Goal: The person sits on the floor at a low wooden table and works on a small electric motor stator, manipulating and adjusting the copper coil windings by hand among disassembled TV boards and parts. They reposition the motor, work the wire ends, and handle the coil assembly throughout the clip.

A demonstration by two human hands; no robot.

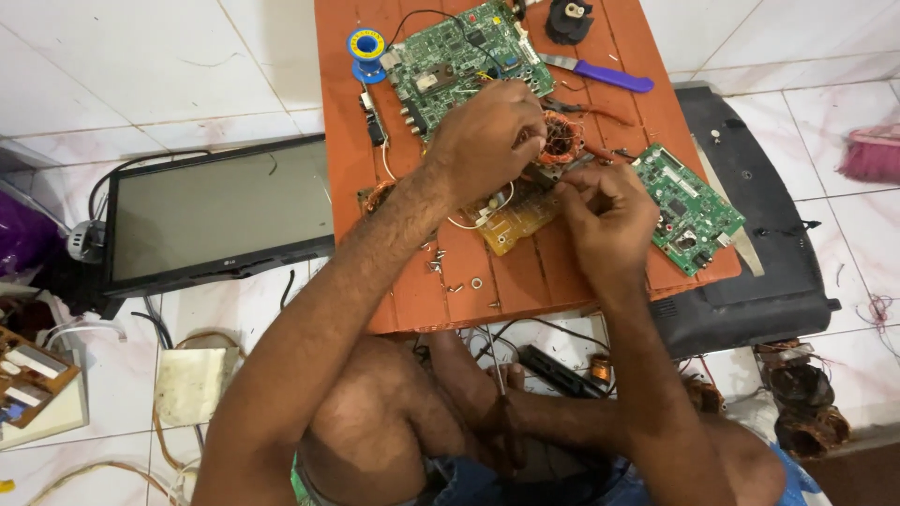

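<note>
White floor tiles surround my low orange table (525, 281). My left hand (483, 131) clamps the copper coil (561, 139) steady over the yellow board (516, 220), so my right hand (607, 211) pinches its lead.

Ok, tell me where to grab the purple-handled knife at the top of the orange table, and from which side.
Take the purple-handled knife by its purple handle, which points toward the table's right edge. Come from the right, above the handle: that end lies clear, while the bare metal blade points left toward the large green circuit board. It lies flat on the orange table, so pinch across the handle's sides.
</note>
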